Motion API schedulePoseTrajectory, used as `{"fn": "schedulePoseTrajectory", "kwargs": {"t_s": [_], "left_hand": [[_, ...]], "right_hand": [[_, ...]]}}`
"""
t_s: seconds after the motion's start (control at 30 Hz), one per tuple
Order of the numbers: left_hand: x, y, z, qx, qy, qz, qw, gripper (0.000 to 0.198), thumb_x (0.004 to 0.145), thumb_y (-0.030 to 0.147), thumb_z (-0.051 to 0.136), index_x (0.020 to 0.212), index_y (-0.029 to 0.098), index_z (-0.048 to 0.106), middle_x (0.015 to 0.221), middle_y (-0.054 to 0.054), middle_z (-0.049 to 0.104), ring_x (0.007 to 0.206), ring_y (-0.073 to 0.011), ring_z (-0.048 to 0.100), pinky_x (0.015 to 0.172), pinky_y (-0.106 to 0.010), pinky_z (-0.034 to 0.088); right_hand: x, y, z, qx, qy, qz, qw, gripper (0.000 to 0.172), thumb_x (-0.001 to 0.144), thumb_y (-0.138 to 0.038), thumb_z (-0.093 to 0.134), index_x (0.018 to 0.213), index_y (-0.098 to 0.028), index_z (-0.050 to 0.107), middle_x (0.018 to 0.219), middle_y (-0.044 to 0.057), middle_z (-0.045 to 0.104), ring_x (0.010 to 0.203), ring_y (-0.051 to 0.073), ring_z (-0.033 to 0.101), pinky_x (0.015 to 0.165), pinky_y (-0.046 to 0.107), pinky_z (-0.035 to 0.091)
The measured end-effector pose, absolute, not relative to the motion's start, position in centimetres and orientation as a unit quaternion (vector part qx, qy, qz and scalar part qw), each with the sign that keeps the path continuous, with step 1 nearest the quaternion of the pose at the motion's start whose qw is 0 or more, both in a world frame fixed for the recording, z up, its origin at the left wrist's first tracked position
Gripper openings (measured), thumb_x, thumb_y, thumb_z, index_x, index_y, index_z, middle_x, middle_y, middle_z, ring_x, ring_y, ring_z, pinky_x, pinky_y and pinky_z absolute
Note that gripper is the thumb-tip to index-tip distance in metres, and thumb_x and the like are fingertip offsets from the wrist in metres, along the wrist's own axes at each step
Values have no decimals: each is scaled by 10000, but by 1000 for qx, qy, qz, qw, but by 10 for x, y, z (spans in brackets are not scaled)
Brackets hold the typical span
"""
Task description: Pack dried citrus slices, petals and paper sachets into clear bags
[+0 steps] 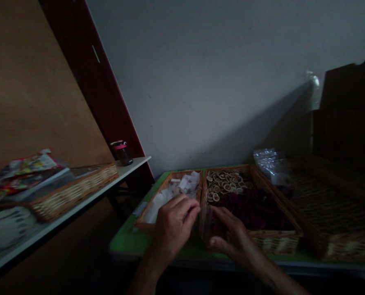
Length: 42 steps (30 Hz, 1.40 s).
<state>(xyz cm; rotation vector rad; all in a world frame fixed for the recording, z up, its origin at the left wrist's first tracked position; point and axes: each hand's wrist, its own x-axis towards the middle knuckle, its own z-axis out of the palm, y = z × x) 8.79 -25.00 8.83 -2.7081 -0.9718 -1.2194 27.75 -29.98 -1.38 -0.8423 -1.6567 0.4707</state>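
My left hand is curled, fingers pinched at the edge of a small clear pouch held between both hands. My right hand grips the pouch's other side, thumb low and fingers bent over it. Both hover over the front edge of a green table. Behind my left hand a wicker tray holds white packets. Behind my right hand another wicker tray holds dried citrus slices and dark red dried petals. The scene is dim.
A larger wicker basket sits at the right, with clear plastic bags behind it and dark boxes stacked by the wall. To the left, a white shelf carries a wicker basket, printed packets and a dark jar.
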Motion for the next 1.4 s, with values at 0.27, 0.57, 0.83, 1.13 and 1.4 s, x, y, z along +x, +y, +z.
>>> {"fn": "schedulePoseTrajectory", "kwargs": {"t_s": [0.27, 0.57, 0.83, 1.13, 1.4], "left_hand": [[97, -277, 63, -825, -356, -437, -43, 165, 882, 263, 588, 772, 250, 710, 692, 7, 709, 632, -155, 668, 606, -247, 534], [78, -288, 6, -718, -421, -509, -220, 316, 800, 406, 701, 1062, 234, 743, 805, -29, 764, 653, -169, 709, 596, -239, 605], [83, -311, -85, -681, -381, -488, -391, 307, 857, 398, 693, 1140, 282, 720, 1275, -98, 699, 878, -198, 738, 754, -278, 633], [92, -333, -149, -617, -432, -447, -483, 366, 813, 522, 687, 1032, 232, 738, 943, -83, 755, 787, -210, 724, 680, -286, 609], [94, -333, -178, -528, -460, -422, -576, 535, 686, 640, 767, 990, 203, 720, 988, -113, 798, 953, -267, 753, 858, -332, 613]], "right_hand": [[280, -307, -11, -348, -709, 309, 529, 382, 968, -461, 584, 836, -141, 748, 758, 41, 674, 730, 157, 598, 682, 254, 457], [278, -319, -46, -381, -602, 522, 470, 453, 795, -555, 749, 705, -129, 624, 628, -29, 534, 577, 80, 411, 557, 206, 330], [257, -351, -94, -459, -513, 531, 494, 481, 745, -529, 741, 611, -188, 429, 592, -65, 379, 571, 74, 287, 542, 213, 271], [247, -388, -170, -465, -442, 620, 453, 552, 685, -623, 815, 891, -134, 663, 673, -42, 522, 554, 65, 381, 512, 188, 322], [251, -383, -185, -505, -407, 599, 469, 592, 675, -685, 795, 660, -129, 595, 544, -64, 405, 495, 43, 274, 472, 208, 221]]}}
